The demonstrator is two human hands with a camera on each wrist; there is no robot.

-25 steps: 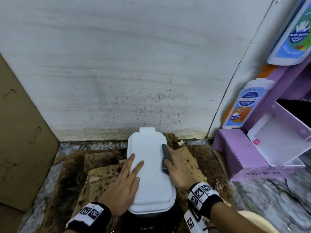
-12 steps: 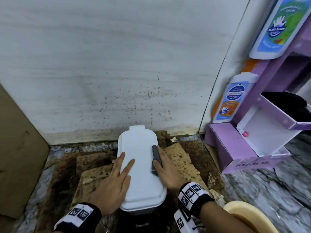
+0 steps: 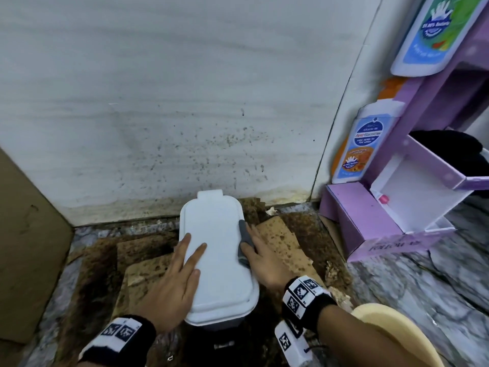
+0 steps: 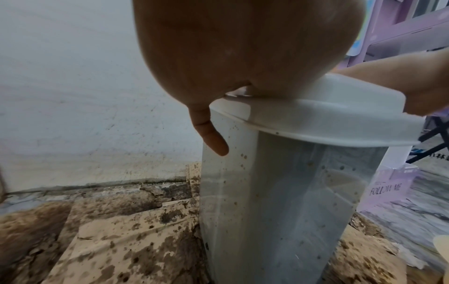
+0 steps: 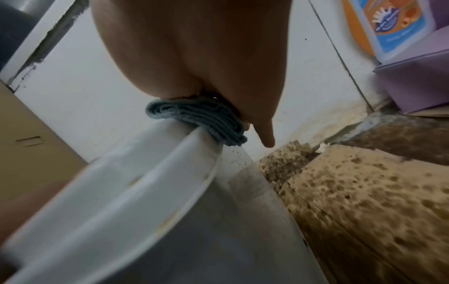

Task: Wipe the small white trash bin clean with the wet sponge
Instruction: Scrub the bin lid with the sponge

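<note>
The small white trash bin [image 3: 219,292] stands on the floor against the wall with its lid down; its side [image 4: 279,192] is speckled with brown spots. My left hand [image 3: 182,268] lies flat on the left part of the lid [image 4: 316,115], and its little finger hangs over the rim. My right hand [image 3: 264,255] holds the grey-blue sponge [image 3: 243,234], folded over the lid's right rim [image 5: 145,182]. In the right wrist view the sponge [image 5: 199,117] is squeezed between palm and rim.
Stained brown cardboard [image 3: 280,239] lies on the floor around the bin. A purple shelf unit [image 3: 370,213] with hand-wash bottles [image 3: 367,144] stands to the right. A cardboard panel [image 3: 26,234] leans at the left, and a cream basin [image 3: 397,335] sits at the lower right.
The head view has swung slightly to the right. Both hands keep about the same places on the lid, the right one still with the sponge at the right rim.
</note>
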